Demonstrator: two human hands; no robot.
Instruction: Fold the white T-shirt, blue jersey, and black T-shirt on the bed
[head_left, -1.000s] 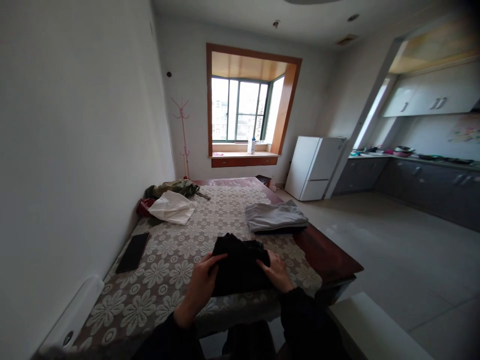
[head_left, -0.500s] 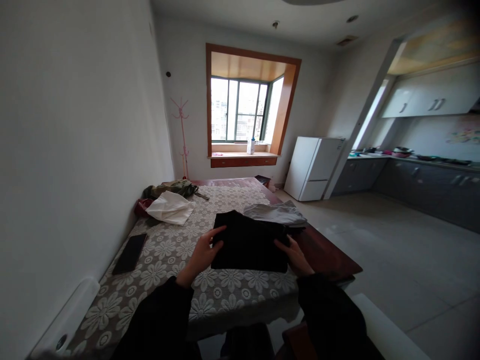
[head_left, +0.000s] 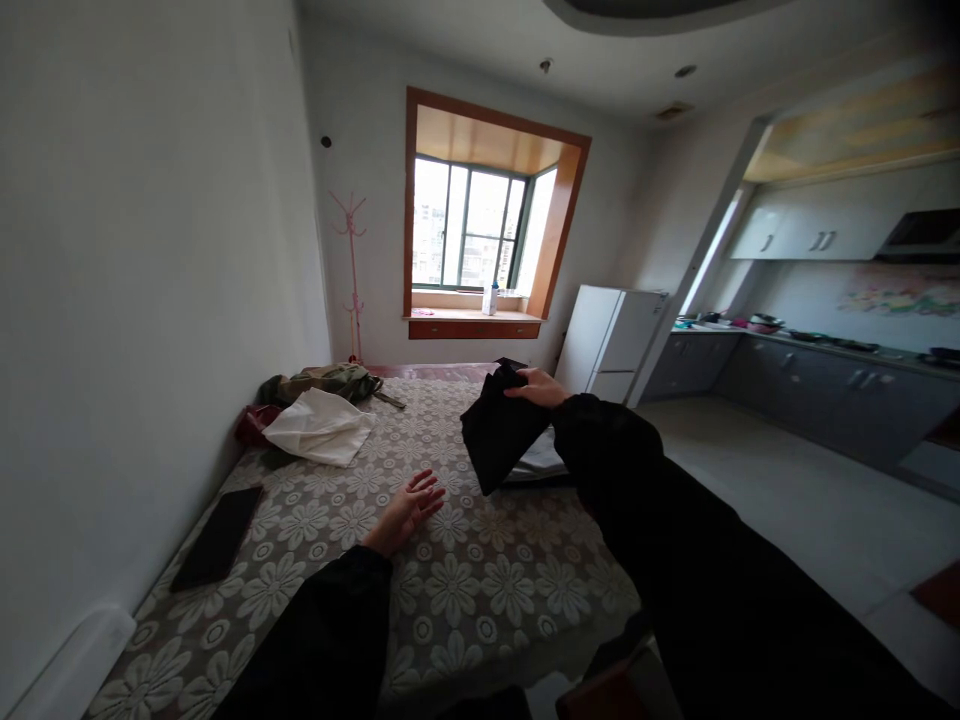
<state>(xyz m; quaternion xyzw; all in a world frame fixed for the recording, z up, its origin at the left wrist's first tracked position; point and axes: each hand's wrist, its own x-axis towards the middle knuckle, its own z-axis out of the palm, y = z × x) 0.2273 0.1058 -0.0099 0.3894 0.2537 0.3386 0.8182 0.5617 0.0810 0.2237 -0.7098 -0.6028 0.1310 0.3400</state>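
My right hand (head_left: 535,387) grips a folded black garment (head_left: 501,430) by its top edge and holds it up over the far right part of the table. The garment hangs tilted above a folded grey garment (head_left: 541,462), which it mostly hides. My left hand (head_left: 409,508) hovers open, palm up and fingers spread, just above the floral lace tablecloth (head_left: 465,590) near the middle of the table, and holds nothing. Both arms wear dark sleeves.
A black phone (head_left: 217,534) lies at the table's left edge. A crumpled white cloth (head_left: 319,428), an olive garment (head_left: 330,379) and something dark red (head_left: 251,422) sit at the far left. Beyond stand a pink coat stand (head_left: 350,275), a bay window, a white fridge (head_left: 611,340) and kitchen counters.
Both hands held the black garment low over the table. Now my left hand has let go and opened, and my right hand has carried the garment up and away to the far right.
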